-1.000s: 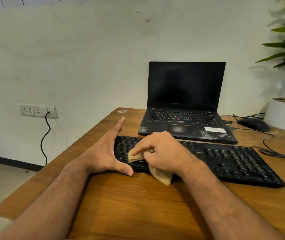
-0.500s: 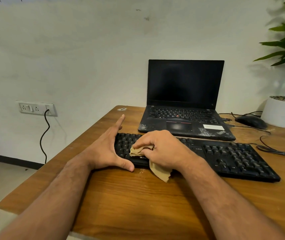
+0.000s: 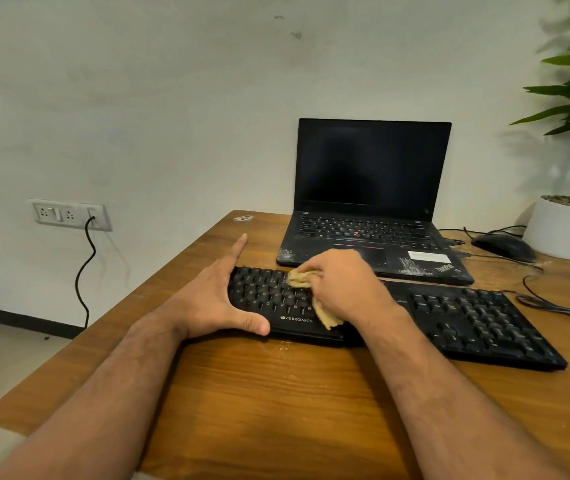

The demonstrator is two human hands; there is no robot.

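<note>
Two hands: both at the left end of the keyboard (image 3: 467,317), centre of the frame.
Left hand (image 3: 207,299): fingers (image 3: 238,247) straight, thumb spread along the near edge; it braces that end and grips nothing.
Right hand (image 3: 345,289): fingers (image 3: 314,263) curled round a bunched tan cloth (image 3: 299,278), pressed on the letter keys.
Cloth: between the two hands, its tail hanging towards the near edge.
Axis: keyboard runs from centre to lower right across the table (image 3: 276,393) (the remaining keys lie rightwards of the cloth, so the right hand is nearer them).
</note>
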